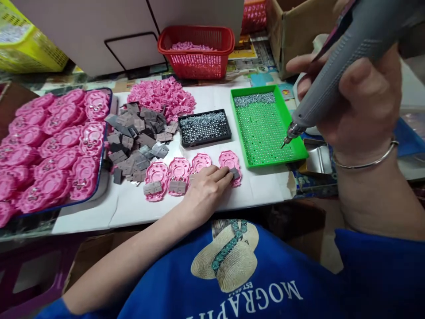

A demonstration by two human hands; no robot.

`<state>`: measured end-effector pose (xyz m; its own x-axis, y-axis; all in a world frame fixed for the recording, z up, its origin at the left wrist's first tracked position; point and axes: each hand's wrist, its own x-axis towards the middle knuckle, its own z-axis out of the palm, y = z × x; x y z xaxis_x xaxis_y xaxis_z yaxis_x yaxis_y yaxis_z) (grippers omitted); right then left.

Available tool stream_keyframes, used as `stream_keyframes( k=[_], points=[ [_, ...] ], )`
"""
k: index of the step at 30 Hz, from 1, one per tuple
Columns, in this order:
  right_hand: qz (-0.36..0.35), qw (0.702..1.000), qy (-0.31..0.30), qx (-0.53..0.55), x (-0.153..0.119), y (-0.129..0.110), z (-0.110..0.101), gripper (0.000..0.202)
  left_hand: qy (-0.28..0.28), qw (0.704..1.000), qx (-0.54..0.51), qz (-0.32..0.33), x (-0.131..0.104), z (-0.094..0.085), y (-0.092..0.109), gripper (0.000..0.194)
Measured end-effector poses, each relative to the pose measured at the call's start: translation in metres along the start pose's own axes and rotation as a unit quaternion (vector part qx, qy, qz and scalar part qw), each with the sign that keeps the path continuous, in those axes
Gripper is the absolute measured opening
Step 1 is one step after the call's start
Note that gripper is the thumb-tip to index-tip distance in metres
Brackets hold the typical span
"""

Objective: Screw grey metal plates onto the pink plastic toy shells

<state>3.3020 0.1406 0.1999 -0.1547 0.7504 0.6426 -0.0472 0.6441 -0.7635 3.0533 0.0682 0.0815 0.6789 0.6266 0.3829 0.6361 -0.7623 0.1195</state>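
Observation:
My right hand (pixel 365 97) is raised at the right, wrapped round a grey electric screwdriver (pixel 332 79). Its bit points down over the green tray (pixel 237 128), which holds small screws (pixel 254 99) along its far end. Several pink plastic shells (pixel 179 167) lie in a row on the white board, with grey rectangular pieces (pixel 177 187) on them. Closed fingertips of my left hand (pixel 209 188) are on a dark grey plastic piece (pixel 235 173) on the rightmost shell (pixel 229 159). My left hand partly covers the third shell (pixel 201 160); its thumb is hidden.
A black screw tray (pixel 205 141) lies left of the green one. Heaps of grey pieces (pixel 133 137) and pink parts (pixel 162 95) are farther left, beside a tray (pixel 105 177) of pink shells. Behind stand a red basket (pixel 199 64) and a cardboard box (pixel 295 33).

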Motion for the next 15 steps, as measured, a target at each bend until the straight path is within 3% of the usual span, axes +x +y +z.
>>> stream_keyframes(
  k=[5, 10, 15],
  points=[
    [0.039, 0.999, 0.009, 0.034, -0.014, 0.001, 0.014, 0.036, 0.026, 1.000, -0.016, 0.001, 0.006, 0.002, 0.012, 0.030],
    [0.057, 0.997, 0.017, 0.040, -0.029, 0.006, 0.028, 0.051, 0.068, 0.997, -0.026, -0.001, 0.007, 0.006, 0.011, 0.023],
    [0.084, 0.996, 0.002, 0.019, -0.033, 0.013, 0.030, 0.051, 0.082, 0.995, -0.056, -0.001, 0.003, 0.012, 0.010, 0.020]
  ],
)
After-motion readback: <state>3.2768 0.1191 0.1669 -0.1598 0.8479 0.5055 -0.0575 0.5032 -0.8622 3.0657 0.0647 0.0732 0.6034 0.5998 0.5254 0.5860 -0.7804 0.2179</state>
